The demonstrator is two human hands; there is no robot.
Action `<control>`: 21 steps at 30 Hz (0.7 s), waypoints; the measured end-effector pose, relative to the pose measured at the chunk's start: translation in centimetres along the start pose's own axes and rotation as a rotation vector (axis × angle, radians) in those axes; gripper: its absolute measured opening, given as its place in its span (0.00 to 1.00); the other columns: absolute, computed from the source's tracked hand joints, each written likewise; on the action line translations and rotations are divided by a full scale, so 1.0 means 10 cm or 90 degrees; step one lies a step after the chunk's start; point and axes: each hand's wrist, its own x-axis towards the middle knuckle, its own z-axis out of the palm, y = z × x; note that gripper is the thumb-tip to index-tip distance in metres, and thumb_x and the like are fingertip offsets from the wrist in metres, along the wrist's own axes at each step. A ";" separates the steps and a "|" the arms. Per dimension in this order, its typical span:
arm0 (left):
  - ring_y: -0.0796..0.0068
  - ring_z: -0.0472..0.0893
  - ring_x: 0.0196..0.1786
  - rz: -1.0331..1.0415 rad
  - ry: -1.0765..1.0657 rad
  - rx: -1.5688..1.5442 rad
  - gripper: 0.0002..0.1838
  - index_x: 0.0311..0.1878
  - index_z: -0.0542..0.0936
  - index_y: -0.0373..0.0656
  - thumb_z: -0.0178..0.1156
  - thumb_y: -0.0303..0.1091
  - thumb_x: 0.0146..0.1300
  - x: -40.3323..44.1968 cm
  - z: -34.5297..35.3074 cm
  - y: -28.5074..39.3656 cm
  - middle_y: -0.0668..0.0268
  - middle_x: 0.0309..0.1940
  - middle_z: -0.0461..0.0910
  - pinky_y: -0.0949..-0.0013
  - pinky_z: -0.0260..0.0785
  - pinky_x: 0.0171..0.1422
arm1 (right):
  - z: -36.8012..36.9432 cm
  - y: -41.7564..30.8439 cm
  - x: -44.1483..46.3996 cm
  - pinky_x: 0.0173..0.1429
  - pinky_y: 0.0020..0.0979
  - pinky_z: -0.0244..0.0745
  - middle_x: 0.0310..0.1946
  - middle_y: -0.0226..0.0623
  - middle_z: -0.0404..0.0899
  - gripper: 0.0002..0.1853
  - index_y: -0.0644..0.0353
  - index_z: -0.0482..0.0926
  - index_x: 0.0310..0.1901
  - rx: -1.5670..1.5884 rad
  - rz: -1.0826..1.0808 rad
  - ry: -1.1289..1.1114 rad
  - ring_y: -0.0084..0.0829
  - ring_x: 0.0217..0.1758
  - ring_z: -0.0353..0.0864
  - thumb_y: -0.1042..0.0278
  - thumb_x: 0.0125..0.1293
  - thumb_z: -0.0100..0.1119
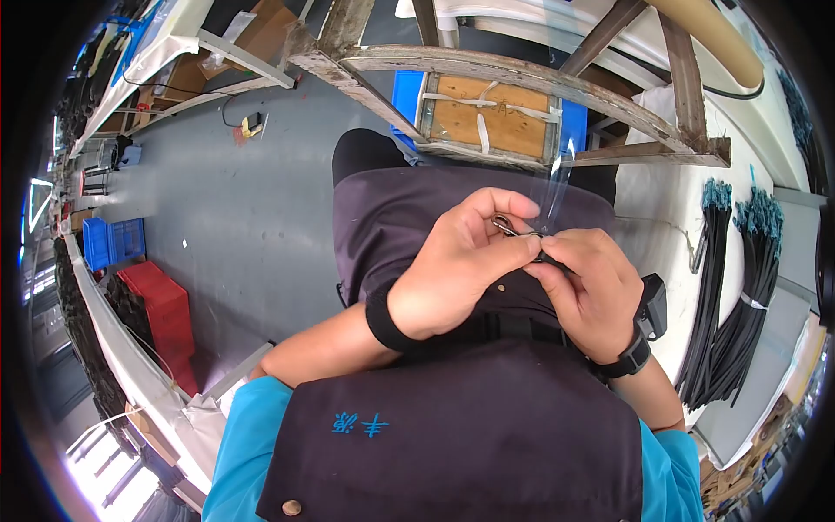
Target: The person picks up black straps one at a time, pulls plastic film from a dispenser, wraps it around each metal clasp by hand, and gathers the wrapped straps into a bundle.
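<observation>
In front of my apron [461,426], my two hands meet over my lap. My left hand [470,261] is closed, its thumb and fingers pinched around a small metal loop [502,224]. Close against it, my right hand [596,283] is also closed, thumb and fingertips on a small black piece [550,257] that runs between the hands. How the loop and the black piece join is hidden by my fingers. A clear, shiny plastic strip [557,187] stands just beyond the fingertips; whether I hold it I cannot tell.
Bundles of black cords with teal ends [752,287] lie on the right. Ahead, a worn wooden frame [513,70] stands over a taped wooden board [487,117] and a blue bin [407,100]. Red bins [161,313] and a blue crate [113,242] are at left.
</observation>
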 end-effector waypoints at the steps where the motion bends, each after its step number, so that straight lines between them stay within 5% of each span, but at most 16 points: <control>1: 0.80 0.75 0.44 0.003 -0.042 0.007 0.16 0.54 0.71 0.38 0.58 0.24 0.63 0.02 -0.01 0.04 0.68 0.42 0.74 0.74 0.69 0.49 | -0.01 0.00 0.00 0.33 0.30 0.75 0.31 0.38 0.79 0.14 0.62 0.79 0.38 0.003 0.005 0.009 0.37 0.31 0.80 0.77 0.49 0.71; 4: 0.79 0.74 0.49 0.000 -0.095 0.152 0.24 0.60 0.68 0.37 0.60 0.36 0.64 0.09 -0.06 0.27 0.64 0.51 0.73 0.70 0.68 0.55 | -0.05 0.01 0.01 0.33 0.30 0.75 0.30 0.38 0.80 0.13 0.63 0.79 0.37 0.041 0.026 0.004 0.37 0.30 0.80 0.77 0.50 0.70; 10: 0.79 0.80 0.40 0.086 -0.117 0.287 0.06 0.41 0.79 0.35 0.60 0.27 0.64 0.34 -0.09 0.39 0.66 0.34 0.82 0.75 0.74 0.47 | -0.15 0.00 0.12 0.30 0.29 0.71 0.27 0.38 0.79 0.08 0.62 0.79 0.36 0.043 0.051 -0.086 0.34 0.26 0.78 0.73 0.55 0.67; 15: 0.79 0.80 0.40 0.125 -0.151 0.261 0.04 0.38 0.79 0.34 0.61 0.25 0.63 0.32 -0.07 0.42 0.66 0.34 0.81 0.75 0.74 0.47 | -0.26 0.06 0.24 0.26 0.25 0.65 0.23 0.36 0.77 0.05 0.64 0.78 0.32 0.123 0.101 -0.092 0.26 0.22 0.73 0.74 0.59 0.63; 21: 0.82 0.79 0.35 0.137 -0.125 0.377 0.05 0.38 0.80 0.33 0.63 0.22 0.60 0.19 -0.10 0.38 0.66 0.33 0.81 0.77 0.73 0.41 | -0.32 0.15 0.39 0.27 0.20 0.61 0.18 0.25 0.72 0.12 0.62 0.74 0.27 0.331 0.397 -0.279 0.12 0.23 0.66 0.67 0.66 0.58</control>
